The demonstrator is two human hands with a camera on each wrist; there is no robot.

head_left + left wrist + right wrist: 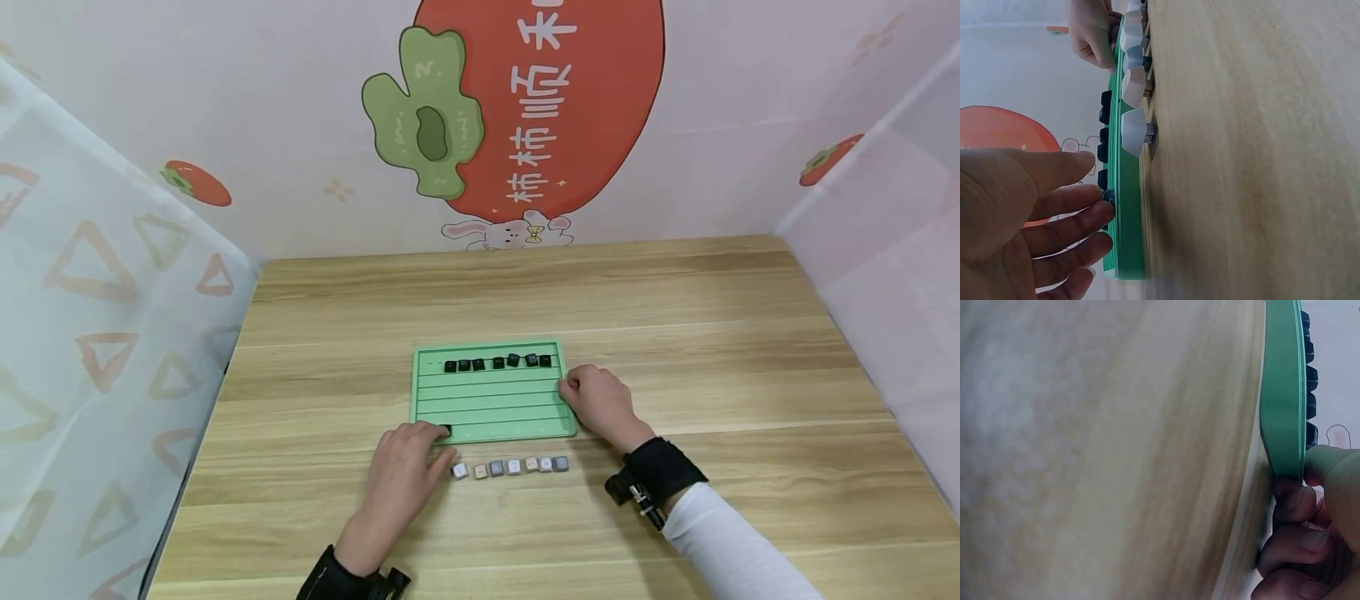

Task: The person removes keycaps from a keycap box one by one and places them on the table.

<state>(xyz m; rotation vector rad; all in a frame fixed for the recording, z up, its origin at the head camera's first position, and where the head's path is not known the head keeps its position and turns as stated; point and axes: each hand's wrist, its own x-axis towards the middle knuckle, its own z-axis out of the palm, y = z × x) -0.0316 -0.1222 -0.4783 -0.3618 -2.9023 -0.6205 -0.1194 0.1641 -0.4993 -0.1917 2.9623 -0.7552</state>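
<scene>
A green tray with raised ridges lies on the table, several black keycaps lined up on its far ridge. One more black keycap sits at the near left corner. My left hand touches that keycap with its fingertips; in the left wrist view the thumb stands apart from it and the fingers are only slightly bent. At the tray's right edge, my right hand grips the rim, thumb on top and curled fingers against the side, as the right wrist view shows. Several white, grey and beige keycaps form a row before the tray.
The wooden table runs back to a printed wall sheet. Patterned sheets hang at the left and right sides. The light keycaps stand close to the tray's near edge, just right of my left thumb.
</scene>
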